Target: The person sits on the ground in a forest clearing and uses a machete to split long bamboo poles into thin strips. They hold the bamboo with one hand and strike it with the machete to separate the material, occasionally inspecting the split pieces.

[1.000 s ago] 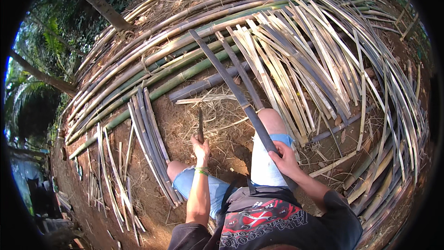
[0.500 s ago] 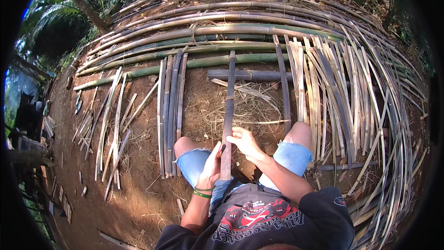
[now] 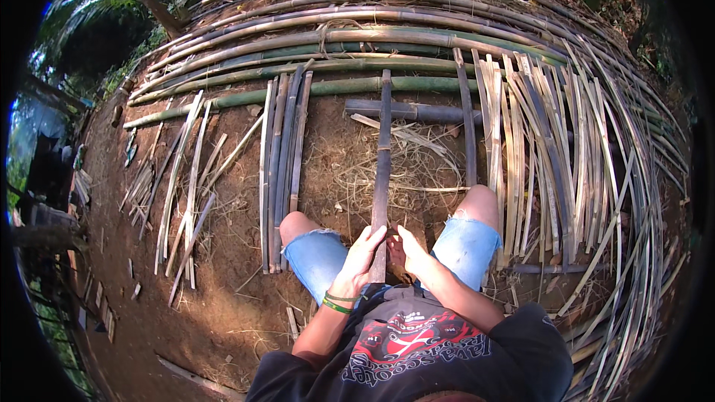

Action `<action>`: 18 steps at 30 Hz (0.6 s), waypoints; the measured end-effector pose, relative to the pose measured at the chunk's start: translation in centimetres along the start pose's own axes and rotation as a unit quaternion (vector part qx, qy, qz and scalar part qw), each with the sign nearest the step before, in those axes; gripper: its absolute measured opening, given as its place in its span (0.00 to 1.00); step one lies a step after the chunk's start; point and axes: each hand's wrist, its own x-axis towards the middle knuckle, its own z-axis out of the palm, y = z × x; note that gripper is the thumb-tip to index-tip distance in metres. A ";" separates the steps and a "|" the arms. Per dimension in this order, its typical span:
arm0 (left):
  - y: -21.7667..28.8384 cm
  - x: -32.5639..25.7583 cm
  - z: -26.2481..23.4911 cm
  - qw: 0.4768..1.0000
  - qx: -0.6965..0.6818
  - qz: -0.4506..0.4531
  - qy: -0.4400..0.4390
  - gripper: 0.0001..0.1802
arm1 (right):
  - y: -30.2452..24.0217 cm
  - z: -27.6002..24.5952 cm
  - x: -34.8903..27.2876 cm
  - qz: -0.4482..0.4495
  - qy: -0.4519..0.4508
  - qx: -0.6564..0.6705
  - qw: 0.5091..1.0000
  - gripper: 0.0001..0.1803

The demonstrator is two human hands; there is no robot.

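Note:
A long dark bamboo slat (image 3: 383,141) stretches out from my waist, over the ground, to the green bamboo pole. Its near end lies between my hands, close to my lap. My left hand (image 3: 360,259) is closed on the slat's left side, with green bands round that wrist. Just to the right of the slat, my right hand (image 3: 414,254) has curled fingers close to its edge. Those fingers are partly in shadow, and what they hold, if anything, is unclear.
Dark slats (image 3: 281,171) lie side by side to my left, with scattered thin strips (image 3: 195,179) beyond. Many pale split strips (image 3: 551,156) are on my right. Long bamboo poles (image 3: 357,36) span the far side. A short dark bamboo piece (image 3: 417,111) lies crosswise ahead, near shavings (image 3: 406,141).
My right hand has come off the top of the slat and moved down to its right side. My left hand has shifted right, its fingers now against the slat. The whole view has shifted slightly.

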 end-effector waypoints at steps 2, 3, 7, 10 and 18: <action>-0.7 0.5 0.5 1.000 -0.018 -0.006 0.007 0.09 | 1.8 -0.4 1.0 -0.034 -0.020 0.035 0.999 0.23; -0.7 0.2 0.4 0.999 -0.027 0.005 0.029 0.08 | 2.3 0.4 -1.5 -0.043 -0.006 -0.011 0.999 0.23; -0.6 -0.3 0.7 0.999 -0.013 0.006 0.029 0.09 | -0.1 4.3 -11.5 -0.118 -0.182 0.010 0.976 0.24; -1.0 -0.2 1.6 0.999 0.023 0.009 0.040 0.11 | -0.5 3.6 -10.3 -0.088 -0.149 0.021 0.985 0.25; -0.8 -0.1 1.2 0.994 0.102 -0.006 -0.030 0.09 | -0.3 -1.6 -1.2 0.044 -0.108 0.032 0.993 0.18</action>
